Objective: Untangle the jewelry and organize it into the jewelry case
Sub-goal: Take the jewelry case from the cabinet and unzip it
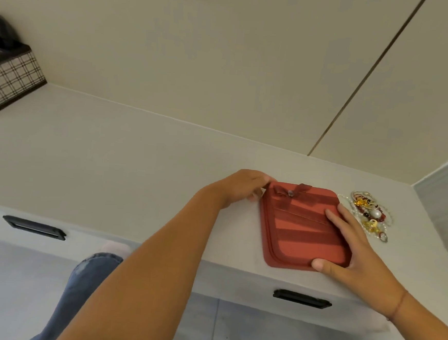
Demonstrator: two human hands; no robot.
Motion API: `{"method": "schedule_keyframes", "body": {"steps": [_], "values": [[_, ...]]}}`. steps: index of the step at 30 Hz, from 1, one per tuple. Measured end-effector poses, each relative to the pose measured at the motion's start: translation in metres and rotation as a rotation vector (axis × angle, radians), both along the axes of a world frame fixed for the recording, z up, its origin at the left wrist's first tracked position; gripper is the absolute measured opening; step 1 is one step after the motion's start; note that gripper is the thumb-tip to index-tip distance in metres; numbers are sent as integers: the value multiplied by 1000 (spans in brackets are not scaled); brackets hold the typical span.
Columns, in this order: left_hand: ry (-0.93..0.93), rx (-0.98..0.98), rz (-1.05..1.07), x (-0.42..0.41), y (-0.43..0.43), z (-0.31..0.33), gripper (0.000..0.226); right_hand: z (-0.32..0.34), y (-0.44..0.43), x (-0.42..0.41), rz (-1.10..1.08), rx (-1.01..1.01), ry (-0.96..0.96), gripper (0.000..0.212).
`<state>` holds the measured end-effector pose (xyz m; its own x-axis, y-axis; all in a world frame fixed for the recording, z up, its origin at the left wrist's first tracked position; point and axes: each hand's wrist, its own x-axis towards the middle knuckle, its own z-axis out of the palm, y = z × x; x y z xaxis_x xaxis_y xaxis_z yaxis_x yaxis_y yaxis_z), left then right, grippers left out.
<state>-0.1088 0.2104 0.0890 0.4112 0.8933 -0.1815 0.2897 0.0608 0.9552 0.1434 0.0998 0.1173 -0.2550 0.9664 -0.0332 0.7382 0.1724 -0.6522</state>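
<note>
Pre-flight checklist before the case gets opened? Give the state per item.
1. Red case shut and flat on the counter: ok.
2. Right hand steadies the case, fingers flat on the lid, thumb at the near edge: ok.
3. Left hand holds the far-left corner: ok.
4. Left grip is on the zipper pull: cannot tell, the fingers hide it.
5. Jewelry pile is off the lid, on the counter right of the case: ok.
6. Jewelry untangled: not ok, it lies in one heap.
</note>
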Motion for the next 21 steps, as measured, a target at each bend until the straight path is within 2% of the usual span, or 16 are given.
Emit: {"method": "schedule_keyframes", "body": {"steps": [2,6,12,15,21], "values": [[33,8,-35,-2,6,1,34,0,-1,-1,-3,3,-1,110],[-18,-27,-55,-9,14,-2,34,-1,-2,-3,-16,-4,34,111],[-44,-93,-194,-11,21,-3,36,-2,-3,-4,-24,-29,69,108],[-108,-162,-170,-13,23,-7,33,-2,-2,-5,-18,-15,63,98],[-108,-99,-82,-15,22,-11,25,-1,-1,-4,-1,8,27,97]]}}
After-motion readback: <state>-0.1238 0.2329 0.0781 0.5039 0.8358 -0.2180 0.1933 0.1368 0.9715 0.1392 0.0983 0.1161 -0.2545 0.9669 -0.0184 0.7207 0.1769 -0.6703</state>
